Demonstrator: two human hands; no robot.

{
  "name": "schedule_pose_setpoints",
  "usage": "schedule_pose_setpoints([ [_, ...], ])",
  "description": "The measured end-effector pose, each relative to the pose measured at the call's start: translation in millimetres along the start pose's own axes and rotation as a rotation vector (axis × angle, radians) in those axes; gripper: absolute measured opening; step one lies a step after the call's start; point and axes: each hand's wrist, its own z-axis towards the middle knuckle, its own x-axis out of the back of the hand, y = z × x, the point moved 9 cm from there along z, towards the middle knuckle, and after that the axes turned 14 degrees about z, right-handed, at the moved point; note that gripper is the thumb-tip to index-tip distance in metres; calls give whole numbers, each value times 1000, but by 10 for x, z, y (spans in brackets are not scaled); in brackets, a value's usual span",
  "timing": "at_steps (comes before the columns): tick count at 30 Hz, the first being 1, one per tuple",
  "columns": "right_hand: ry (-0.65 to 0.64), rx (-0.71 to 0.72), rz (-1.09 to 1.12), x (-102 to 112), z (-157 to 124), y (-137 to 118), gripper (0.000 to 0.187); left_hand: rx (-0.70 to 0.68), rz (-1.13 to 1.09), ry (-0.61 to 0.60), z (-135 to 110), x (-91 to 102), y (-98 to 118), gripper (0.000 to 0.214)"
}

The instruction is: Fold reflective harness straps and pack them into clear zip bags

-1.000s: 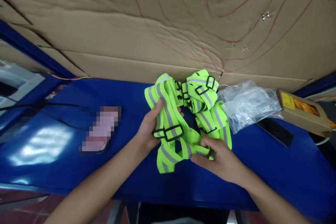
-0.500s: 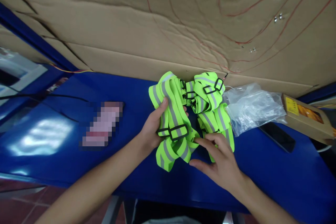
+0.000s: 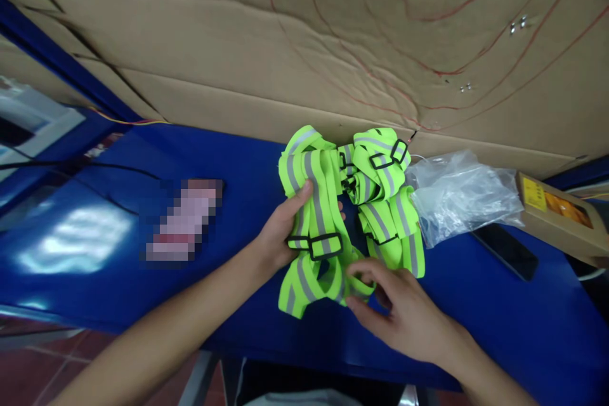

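My left hand [image 3: 281, 228] is closed around a folded bundle of neon-yellow reflective strap [image 3: 316, 203], thumb on top and fingertips showing at its far side. The strap has a grey stripe and a black slide buckle [image 3: 326, 245], and its lower end hangs in loose loops. Beside those loops is my right hand [image 3: 397, 307], its thumb and index finger apart at the strap's edge; its other fingers are curled and partly hidden. Behind and to the right lie more folded neon reflective straps [image 3: 378, 162] with black buckles.
Clear plastic bags [image 3: 464, 196] lie right of the straps, beside a dark phone [image 3: 509, 250] and a cardboard box [image 3: 561, 216]. Left on the blue table [image 3: 247, 171] is a blurred-out phone-like item [image 3: 185, 219] near black cables [image 3: 104, 168]. A cardboard panel [image 3: 204, 44] stands behind.
The loose strap end has shifted and spread lower. My right hand has moved slightly down, while my left hand keeps its hold on the bundle. The view has shifted a little.
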Motion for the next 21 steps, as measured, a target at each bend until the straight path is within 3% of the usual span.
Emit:
schedule_pose_setpoints([
  [3, 4, -145, -39, 27, -14, 145, 30, -23, 3, -54, 16, -32, -23, 41],
  [11, -1, -163, -232, 32, -124, 281, 22, -61, 25, -82, 29, -84, -57, 45],
  [16, -79, -228, -86, -23, -125, 377, 14, -13, 40, -74, 17, -102, -133, 39],
  [21, -62, -197, 22, 32, -66, 263, 17, -26, -3, 19, 26, 33, -12, 36],
])
